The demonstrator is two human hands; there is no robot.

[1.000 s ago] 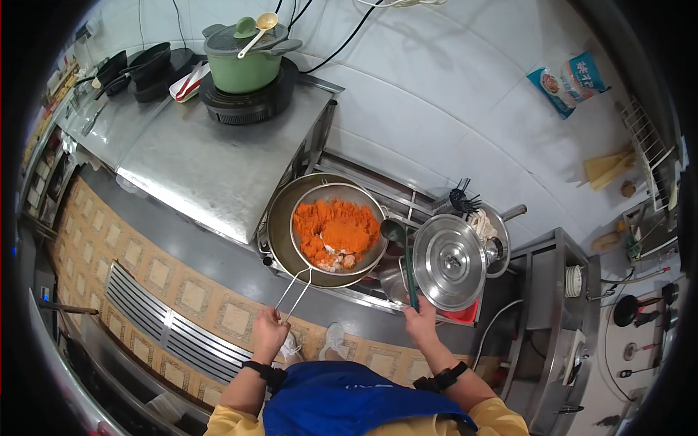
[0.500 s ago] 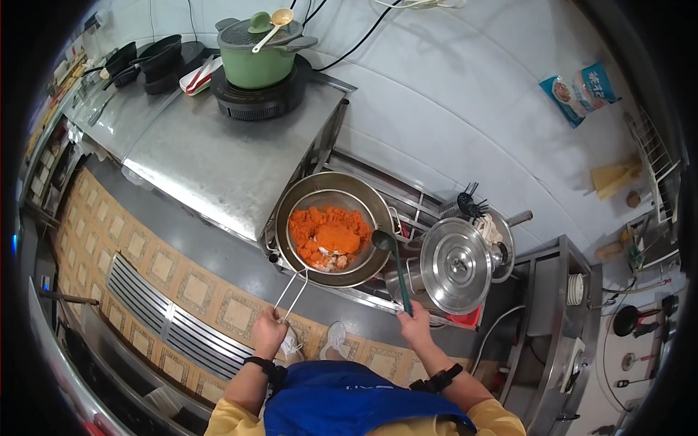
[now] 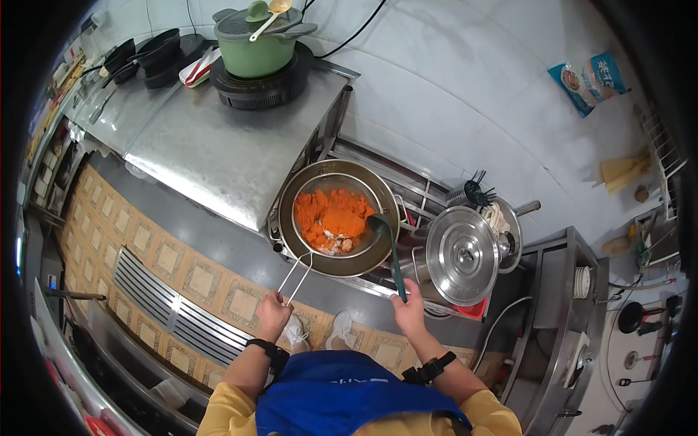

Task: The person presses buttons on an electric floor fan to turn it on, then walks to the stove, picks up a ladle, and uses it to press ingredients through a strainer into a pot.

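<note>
From the head view, the left fingers (image 3: 273,299) are wrapping round the handle of a strainer (image 3: 336,181) holding orange mash (image 3: 327,214) within a pot's rim (image 3: 374,257); the right fingers (image 3: 411,291) are clasping a green ladle (image 3: 397,265) at the mash's edge. Lettering on the apron (image 3: 349,396) is showing too blurred to read.

Green pot (image 3: 256,57) w/ grey lid (image 3: 234,23) on blk burner (image 3: 256,97), atop steel counter (image 3: 218,149); pale spoon (image 3: 266,25) across lid. Blk pans (image 3: 158,55) upper L. Blue pkt (image 3: 589,82) upper R. Floor grate (image 3: 156,294) lower L; white plates (image 3: 582,282) R.

The strainer (image 3: 338,181) lies within the pot (image 3: 372,256); at the pot's left is the worktop (image 3: 218,160), at its right the lid (image 3: 464,256).
</note>
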